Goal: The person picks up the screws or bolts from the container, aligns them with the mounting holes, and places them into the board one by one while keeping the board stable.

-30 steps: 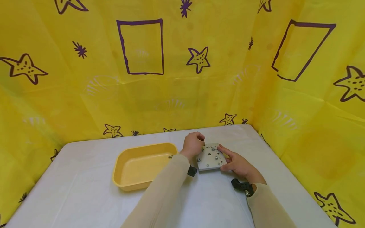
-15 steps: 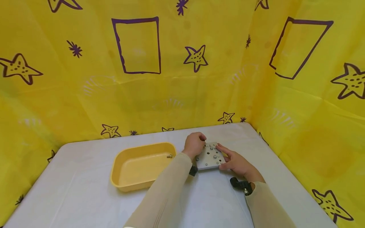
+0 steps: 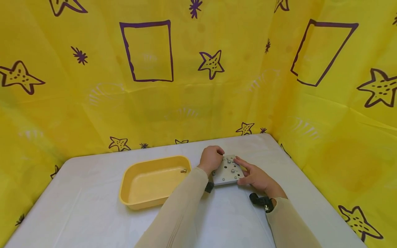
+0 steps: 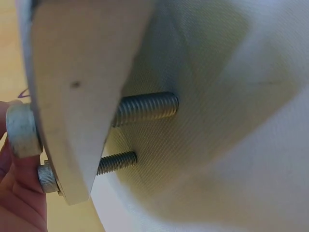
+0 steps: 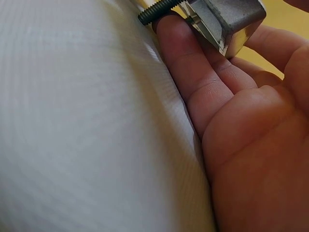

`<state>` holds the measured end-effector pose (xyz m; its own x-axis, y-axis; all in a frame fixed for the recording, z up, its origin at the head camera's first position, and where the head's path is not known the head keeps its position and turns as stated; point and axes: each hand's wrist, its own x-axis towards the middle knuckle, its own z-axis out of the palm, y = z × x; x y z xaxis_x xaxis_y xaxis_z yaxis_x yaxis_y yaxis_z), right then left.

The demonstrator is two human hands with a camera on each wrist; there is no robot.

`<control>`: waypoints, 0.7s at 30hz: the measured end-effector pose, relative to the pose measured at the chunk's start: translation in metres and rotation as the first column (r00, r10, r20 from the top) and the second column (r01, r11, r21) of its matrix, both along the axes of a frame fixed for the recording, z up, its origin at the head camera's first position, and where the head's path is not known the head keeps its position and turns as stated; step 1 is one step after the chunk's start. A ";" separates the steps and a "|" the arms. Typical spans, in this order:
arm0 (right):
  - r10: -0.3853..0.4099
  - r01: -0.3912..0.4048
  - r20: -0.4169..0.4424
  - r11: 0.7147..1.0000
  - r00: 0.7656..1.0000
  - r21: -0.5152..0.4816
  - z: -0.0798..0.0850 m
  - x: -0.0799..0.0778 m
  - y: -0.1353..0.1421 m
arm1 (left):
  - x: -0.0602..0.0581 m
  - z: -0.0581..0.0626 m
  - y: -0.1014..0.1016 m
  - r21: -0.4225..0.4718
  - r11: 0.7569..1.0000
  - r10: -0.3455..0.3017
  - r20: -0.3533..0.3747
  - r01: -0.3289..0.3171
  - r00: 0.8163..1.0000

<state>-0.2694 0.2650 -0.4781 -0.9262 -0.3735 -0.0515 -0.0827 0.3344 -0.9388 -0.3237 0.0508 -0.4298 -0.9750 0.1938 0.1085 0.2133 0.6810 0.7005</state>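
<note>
A grey metal plate (image 3: 225, 175) with holes and several bolts is held a little above the white table. My right hand (image 3: 258, 178) grips its right side; in the right wrist view a finger (image 5: 186, 53) lies beneath the plate (image 5: 239, 17), beside a protruding threaded shank (image 5: 159, 10). At the far-left corner my left hand (image 3: 212, 158) has curled fingers, pinching a bolt that they hide. Seen from the left wrist, a large bolt head (image 4: 23, 130) and a smaller knurled one (image 4: 47, 178) sit on top, with threaded shanks (image 4: 147, 107) sticking out below.
A yellow tray (image 3: 127, 203) stands on the white table (image 3: 93, 220) to the left, with a loose bolt (image 3: 183, 171) at its right end. My left forearm crosses over the tray's near-right corner. Yellow cloth walls (image 3: 192, 96) rise behind and at both sides.
The head view has shifted slightly, and the loose bolt in the tray shows more fully past my left sleeve. Both hands stay on the plate; my left fingers move only slightly.
</note>
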 end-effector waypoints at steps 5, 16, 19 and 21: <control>-0.003 0.004 -0.019 1.000 1.000 0.018 -0.001 -0.001 0.000 | 0.001 0.000 -0.001 -0.002 1.000 -0.010 -0.004 0.010 1.000; -0.004 0.005 -0.031 1.000 1.000 0.029 -0.002 -0.001 0.001 | 0.004 0.001 -0.001 0.012 1.000 0.000 0.016 0.000 1.000; -0.006 0.007 -0.034 0.999 0.999 0.037 -0.001 -0.001 0.001 | 0.004 0.001 -0.001 0.010 1.000 -0.003 0.015 0.003 1.000; -0.007 0.009 -0.034 0.999 0.999 0.043 -0.001 -0.001 0.001 | 0.004 0.001 -0.001 0.009 1.000 -0.008 0.011 0.008 1.000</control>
